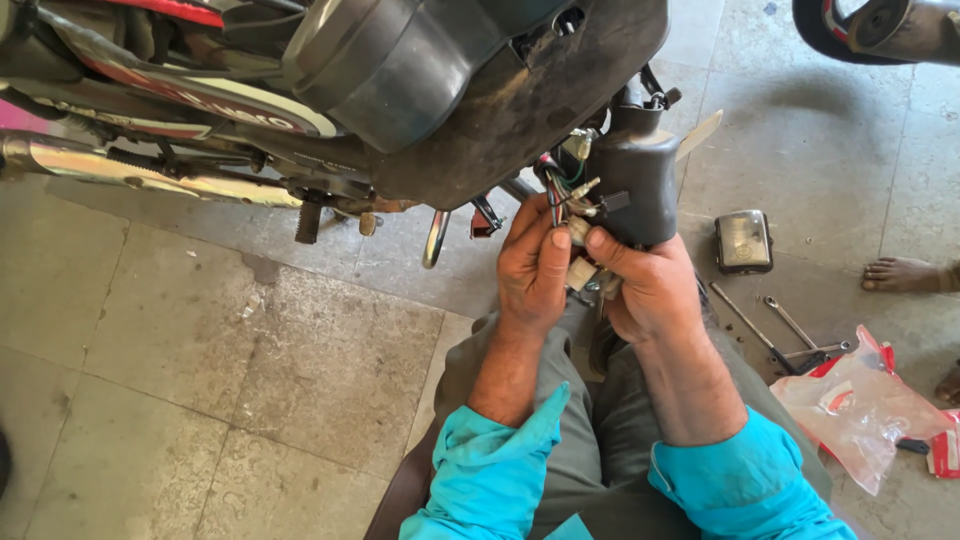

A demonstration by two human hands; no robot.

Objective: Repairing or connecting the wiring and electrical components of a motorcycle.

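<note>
On the tiled floor (200,350), two hands (590,265) grip one wire bundle (562,190); two spanners (775,330) lie nearby.

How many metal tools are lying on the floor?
3 that I can see: one long rod-like tool, one spanner beside it, and another by the plastic bag. More may hide under the bag.
</note>
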